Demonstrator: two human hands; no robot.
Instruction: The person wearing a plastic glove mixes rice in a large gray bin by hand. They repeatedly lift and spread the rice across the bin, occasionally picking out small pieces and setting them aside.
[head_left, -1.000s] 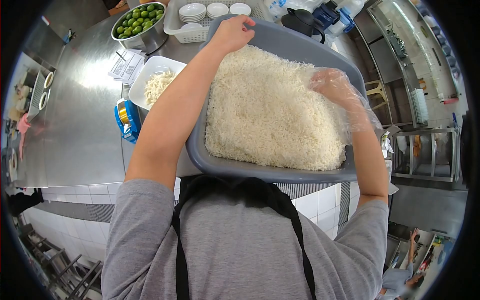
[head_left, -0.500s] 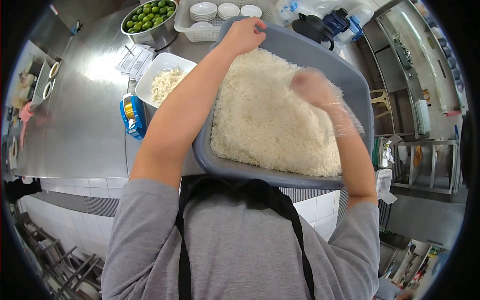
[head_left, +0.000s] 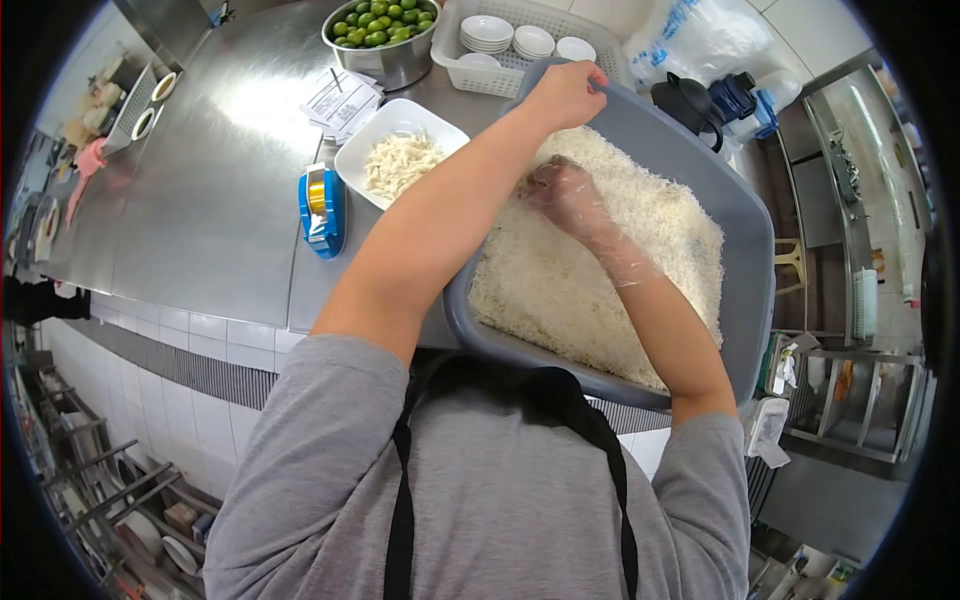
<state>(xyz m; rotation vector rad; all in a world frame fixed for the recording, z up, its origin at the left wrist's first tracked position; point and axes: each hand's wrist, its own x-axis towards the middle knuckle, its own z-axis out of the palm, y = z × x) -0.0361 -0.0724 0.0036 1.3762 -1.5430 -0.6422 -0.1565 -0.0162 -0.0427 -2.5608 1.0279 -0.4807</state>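
Left hand (head_left: 565, 93), bare, upper centre of the frame: fingers curled closed over the far rim of the grey tub (head_left: 745, 250), gripping it. The forearm runs diagonally from the shoulder at lower left up to that rim.

Right hand (head_left: 562, 192), in a clear plastic glove: fingers bent into a loose claw, pressed down into the white rice (head_left: 600, 270) near the tub's far left corner. It is touching the rice; whether any is pinched between the fingers cannot be told.

The tub occupies the centre right of the frame, its near edge against the person's chest and its far end resting on the steel surface (head_left: 200, 200). The rice covers most of its floor; a bare grey band shows along the right wall.

On the surface, upper centre left: a white square dish (head_left: 372, 138) holding pale shreds, just beside the left forearm. A blue tape dispenser (head_left: 322, 210) lies left of the dish. Paper slips (head_left: 340, 100) lie above the dish. A metal bowl of green limes (head_left: 385, 35) and a white basket of small saucers (head_left: 520, 45) stand along the top edge. A black jug (head_left: 690, 105) stands at upper right, beyond the tub.
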